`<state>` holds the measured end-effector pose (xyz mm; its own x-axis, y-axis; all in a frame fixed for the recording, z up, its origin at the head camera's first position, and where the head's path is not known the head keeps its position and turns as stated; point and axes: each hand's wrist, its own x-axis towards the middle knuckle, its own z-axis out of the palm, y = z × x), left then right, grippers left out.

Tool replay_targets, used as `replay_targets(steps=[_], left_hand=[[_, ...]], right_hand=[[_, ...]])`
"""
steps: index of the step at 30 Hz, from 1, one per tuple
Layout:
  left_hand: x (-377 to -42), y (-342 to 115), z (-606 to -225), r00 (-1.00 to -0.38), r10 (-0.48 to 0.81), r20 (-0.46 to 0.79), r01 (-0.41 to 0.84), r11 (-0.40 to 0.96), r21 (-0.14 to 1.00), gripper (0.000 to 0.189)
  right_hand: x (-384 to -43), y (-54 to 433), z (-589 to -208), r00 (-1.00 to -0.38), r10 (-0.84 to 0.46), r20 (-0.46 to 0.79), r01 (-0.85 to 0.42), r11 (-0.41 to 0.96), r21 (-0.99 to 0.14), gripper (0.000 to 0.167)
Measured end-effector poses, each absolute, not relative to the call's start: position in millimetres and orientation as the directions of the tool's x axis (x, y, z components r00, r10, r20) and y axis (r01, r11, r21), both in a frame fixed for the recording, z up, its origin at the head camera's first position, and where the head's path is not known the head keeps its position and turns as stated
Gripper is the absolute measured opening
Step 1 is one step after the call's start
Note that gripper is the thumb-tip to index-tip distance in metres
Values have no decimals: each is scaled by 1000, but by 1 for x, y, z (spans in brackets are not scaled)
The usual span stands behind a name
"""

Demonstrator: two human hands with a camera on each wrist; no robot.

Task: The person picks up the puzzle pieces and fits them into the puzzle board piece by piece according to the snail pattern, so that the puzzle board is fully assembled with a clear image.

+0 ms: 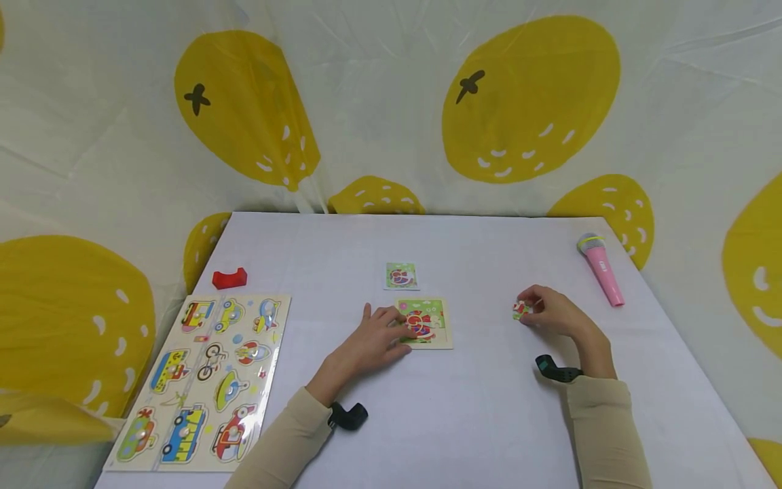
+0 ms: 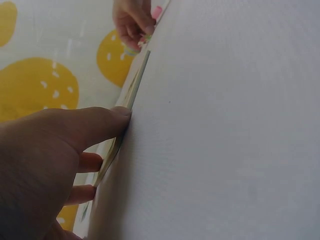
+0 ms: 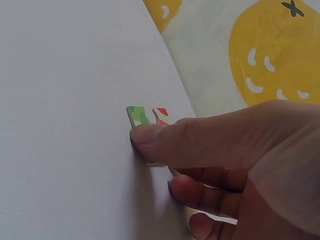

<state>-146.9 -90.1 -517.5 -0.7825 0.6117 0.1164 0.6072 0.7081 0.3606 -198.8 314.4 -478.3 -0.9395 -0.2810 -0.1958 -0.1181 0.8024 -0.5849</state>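
Note:
My right hand (image 1: 552, 312) pinches a small jigsaw piece (image 1: 521, 310) between thumb and fingers, right of the middle of the table. In the right wrist view the piece (image 3: 139, 116) shows green, red and white parts, with the thumb (image 3: 155, 134) covering its lower part. My left hand (image 1: 374, 339) rests on the left side of a small wooden jigsaw board (image 1: 444, 338) with a red and blue picture on green. Its thumb (image 2: 117, 116) touches the board's near edge, and its fingers reach over the picture, hiding part of it. Just behind the board lies a matching picture card (image 1: 401, 276).
A large wooden peg puzzle (image 1: 201, 380) with vehicle pictures lies at the left. A red block (image 1: 229, 278) is just behind it. At the far right lies a pink toy microphone (image 1: 601, 272). A fruit-printed curtain (image 1: 379, 102) hangs behind the white table (image 1: 476, 421).

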Motion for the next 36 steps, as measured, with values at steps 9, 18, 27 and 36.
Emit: replay_targets(steps=[9, 18, 27, 36], left_hand=[[-147, -91, -520, -781, 614, 112, 610, 712, 348, 27], [-147, -91, -521, -778, 617, 116, 614, 711, 343, 26], [-147, -90, -521, -786, 609, 104, 602, 717, 350, 27], [-147, -91, -520, -780, 617, 109, 612, 714, 340, 28]], right_hand=[[-195, 308, -476, -947, -290, -137, -156, 790, -594, 23], [-195, 293, -472, -940, -323, -114, -160, 708, -688, 25], [-194, 269, -470, -938, -330, -105, -143, 646, -750, 20], [-193, 234, -479, -923, -366, -122, -155, 641, -751, 13]])
